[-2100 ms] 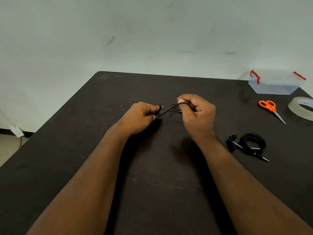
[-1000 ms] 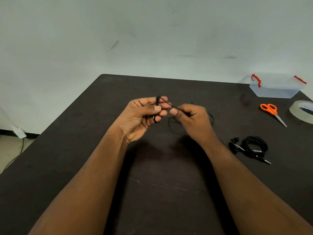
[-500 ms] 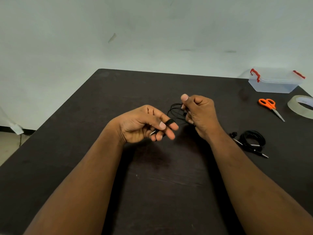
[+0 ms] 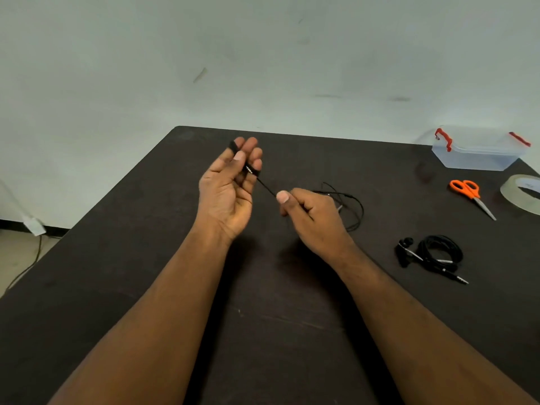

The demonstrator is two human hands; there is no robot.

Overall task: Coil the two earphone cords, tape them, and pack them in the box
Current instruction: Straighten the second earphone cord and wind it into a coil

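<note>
The left hand (image 4: pixel 226 197) is raised palm-up above the table (image 4: pixel 117 258), fingers nearly straight, with black cord (image 4: pixel 266 187) wound round them and the thumb pressing it against the fingers. From there the cord runs taut to the right hand (image 4: pixel 309 217), whose thumb and curled fingers pinch it; the slack loops onto the table just beyond that hand. A second cord (image 4: pixel 435 252) lies coiled (plug end sticking out) well to the right. Farther back on the right stand the box (image 4: pixel 479 153), closed, the scissors (image 4: pixel 467 191) and a tape roll (image 4: pixel 514 197).
</note>
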